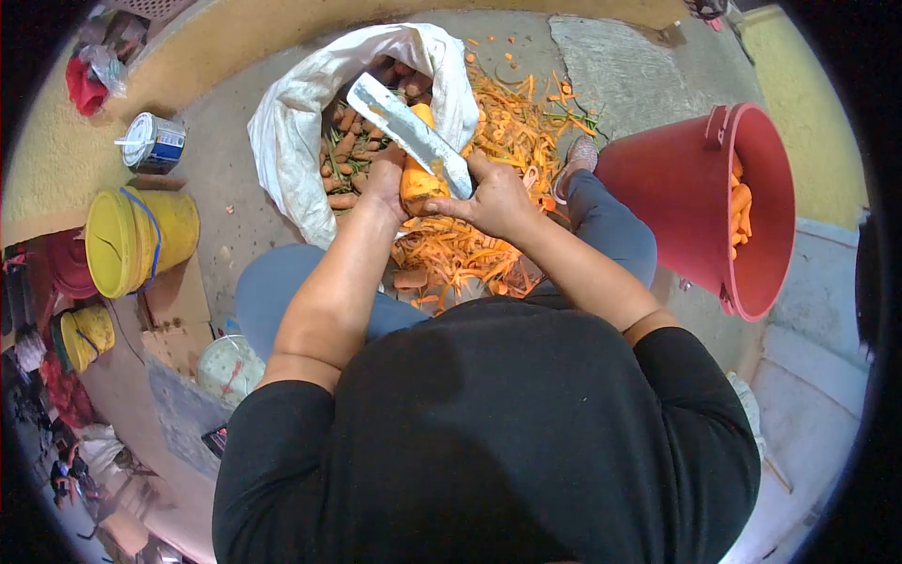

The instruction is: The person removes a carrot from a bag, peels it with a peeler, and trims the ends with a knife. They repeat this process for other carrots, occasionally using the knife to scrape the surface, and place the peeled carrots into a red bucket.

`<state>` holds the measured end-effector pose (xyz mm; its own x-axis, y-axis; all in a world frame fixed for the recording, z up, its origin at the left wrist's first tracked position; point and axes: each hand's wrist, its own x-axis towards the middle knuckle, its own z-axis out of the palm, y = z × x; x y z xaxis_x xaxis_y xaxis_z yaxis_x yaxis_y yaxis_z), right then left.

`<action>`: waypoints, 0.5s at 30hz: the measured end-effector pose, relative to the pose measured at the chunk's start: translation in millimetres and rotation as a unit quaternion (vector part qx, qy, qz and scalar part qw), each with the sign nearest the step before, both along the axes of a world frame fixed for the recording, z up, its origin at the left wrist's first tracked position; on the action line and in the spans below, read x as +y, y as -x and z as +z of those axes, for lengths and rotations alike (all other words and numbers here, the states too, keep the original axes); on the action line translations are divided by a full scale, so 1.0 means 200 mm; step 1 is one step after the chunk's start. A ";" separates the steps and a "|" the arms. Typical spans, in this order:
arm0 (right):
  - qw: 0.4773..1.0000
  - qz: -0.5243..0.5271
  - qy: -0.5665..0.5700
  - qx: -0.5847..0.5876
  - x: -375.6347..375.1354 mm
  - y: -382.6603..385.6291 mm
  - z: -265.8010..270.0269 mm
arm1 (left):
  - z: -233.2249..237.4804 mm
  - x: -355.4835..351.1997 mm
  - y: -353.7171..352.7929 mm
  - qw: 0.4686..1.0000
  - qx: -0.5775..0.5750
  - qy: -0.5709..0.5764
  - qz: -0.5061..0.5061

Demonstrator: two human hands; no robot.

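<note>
My left hand (386, 180) is closed around a thick, partly peeled carrot (421, 188) held upright in front of me. In my right hand (500, 199) is a wide-bladed knife (406, 129), its pale blade slanting up and left across the carrot. The knife's handle is hidden by my fingers, and my right thumb rests near the carrot's lower end. Just beyond my hands stands a white sack (299, 141) with its rim rolled open, filled with unpeeled carrots (346, 141). Orange peelings (512, 122) cover the floor beside and below the hands.
To the right, a large red bucket (662, 193) leans over with peeled carrots (740, 211) inside. Along the left are a paint tin (155, 143), a yellow bucket (174, 230) and a smaller yellow pail (91, 331). My legs frame the peelings; my shoe (580, 160) is near the red bucket.
</note>
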<state>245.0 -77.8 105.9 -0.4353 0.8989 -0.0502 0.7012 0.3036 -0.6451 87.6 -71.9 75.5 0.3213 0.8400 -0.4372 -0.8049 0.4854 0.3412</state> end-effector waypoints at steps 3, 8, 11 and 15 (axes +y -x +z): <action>0.999 0.013 0.016 0.027 0.00 0.00 -0.02 | -0.06 0.00 0.00 1.000 0.010 0.014 0.004; 0.997 0.027 0.027 0.060 0.01 -0.01 -0.07 | -0.06 -0.02 -0.01 0.997 0.001 0.073 0.003; 0.998 0.038 0.024 0.053 0.02 -0.02 -0.08 | -0.05 -0.02 -0.01 0.994 -0.008 0.106 -0.025; 0.990 0.034 0.106 0.085 0.03 -0.03 -0.15 | -0.08 -0.01 -0.02 0.987 0.094 0.125 -0.031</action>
<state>250.2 -71.0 76.0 -0.5134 0.8438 -0.1561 0.5595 0.1913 -0.8064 92.1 -73.0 59.3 0.2629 0.6790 -0.6855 -0.7046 0.6204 0.3443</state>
